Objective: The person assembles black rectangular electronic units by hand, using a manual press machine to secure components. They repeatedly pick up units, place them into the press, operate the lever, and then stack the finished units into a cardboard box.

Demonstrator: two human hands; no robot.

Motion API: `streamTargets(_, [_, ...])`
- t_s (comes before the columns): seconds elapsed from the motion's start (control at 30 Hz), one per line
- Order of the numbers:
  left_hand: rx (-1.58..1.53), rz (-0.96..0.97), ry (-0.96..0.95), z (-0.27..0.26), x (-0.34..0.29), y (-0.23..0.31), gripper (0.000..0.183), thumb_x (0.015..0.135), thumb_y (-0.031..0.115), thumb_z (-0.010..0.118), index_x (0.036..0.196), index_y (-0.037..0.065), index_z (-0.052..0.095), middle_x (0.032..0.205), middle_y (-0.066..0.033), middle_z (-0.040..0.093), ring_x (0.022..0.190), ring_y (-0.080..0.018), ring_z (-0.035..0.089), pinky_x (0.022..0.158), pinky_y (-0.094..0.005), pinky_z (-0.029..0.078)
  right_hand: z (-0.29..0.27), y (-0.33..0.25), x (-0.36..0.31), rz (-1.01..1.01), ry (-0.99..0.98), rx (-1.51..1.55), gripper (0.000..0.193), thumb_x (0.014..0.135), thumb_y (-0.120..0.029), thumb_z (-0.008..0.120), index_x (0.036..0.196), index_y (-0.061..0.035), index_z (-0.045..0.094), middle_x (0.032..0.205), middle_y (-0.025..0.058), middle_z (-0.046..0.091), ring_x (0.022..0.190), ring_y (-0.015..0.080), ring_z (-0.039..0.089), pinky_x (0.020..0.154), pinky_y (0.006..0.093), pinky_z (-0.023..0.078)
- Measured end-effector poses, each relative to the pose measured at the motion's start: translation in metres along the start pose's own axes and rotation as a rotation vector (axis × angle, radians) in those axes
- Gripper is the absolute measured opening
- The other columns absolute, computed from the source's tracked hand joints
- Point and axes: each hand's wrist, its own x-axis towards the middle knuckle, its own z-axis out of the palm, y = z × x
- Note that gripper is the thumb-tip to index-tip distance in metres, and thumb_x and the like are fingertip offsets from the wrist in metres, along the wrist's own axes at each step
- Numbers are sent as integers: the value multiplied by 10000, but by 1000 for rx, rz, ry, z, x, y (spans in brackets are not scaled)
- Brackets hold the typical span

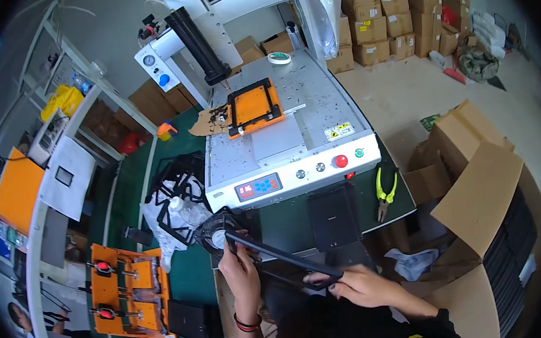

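A long thin black frame piece (283, 255) runs slanted between my two hands, over the green bench mat. My left hand (240, 270) grips its upper left end, next to a round black part with a white centre (215, 232). My right hand (359, 284) holds its lower right end. A flat black panel (333, 216) lies just behind the frame piece. Beyond it stands a white bench machine (292, 167) with an orange fixture plate (253, 109) in a black frame on its deck.
Yellow-handled pliers (383, 192) lie right of the machine. Open cardboard boxes (482, 197) holding black parts stand at the right. Orange clamp jigs (123, 279) sit at the lower left. A clear plastic bag (176, 218) and black frames lie left of the machine. Stacked cartons (392, 13) fill the back.
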Motion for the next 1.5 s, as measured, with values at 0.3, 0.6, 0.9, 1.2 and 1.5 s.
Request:
streamTargets(0.3, [3, 501, -798, 9, 79, -7, 764, 914, 166, 543, 1456, 29, 23, 1451, -221, 263, 1359, -324, 252, 1090, -379, 223, 15, 41, -24, -40, 310, 798, 311, 974, -110, 417, 1222, 66, 487, 864, 141, 642, 848, 234, 650, 791, 343, 511])
streamTargets(0.6, [416, -16, -354, 125, 318, -60, 1197, 708, 793, 447, 1411, -101, 76, 1398, -316, 299, 1340, -420, 231, 1040, -623, 39, -50, 36, -52, -10, 797, -104, 205, 830, 18, 528, 993, 41, 649, 850, 130, 652, 735, 190, 611, 679, 254, 466])
streamTargets(0.9, [766, -293, -412, 169, 324, 13, 1453, 505, 783, 634, 1368, -166, -49, 1369, -388, 262, 1303, -432, 296, 1034, -427, 269, -45, 44, -43, -9, 857, -305, 217, 798, 43, 576, 997, 4, 653, 785, 131, 616, 662, 222, 611, 615, 283, 468])
streamTargets(1.2, [-931, 198, -350, -65, 162, 31, 981, 721, 354, 686, 1439, 37, 98, 1273, -345, 402, 1180, -339, 452, 1062, -400, 270, -83, 36, 140, -430, 814, -681, 185, 821, -53, 616, 999, -10, 642, 805, 143, 585, 711, 296, 610, 625, 376, 496])
streamTargets(1.5, [-871, -67, 193, -150, -58, -66, 1286, 484, 571, 783, 1450, 67, 101, 1338, -299, 340, 1266, -395, 340, 1061, -420, 238, -97, 74, 267, -423, 625, -1066, 139, 787, -154, 625, 792, -19, 660, 782, 115, 631, 765, 255, 638, 630, 373, 526])
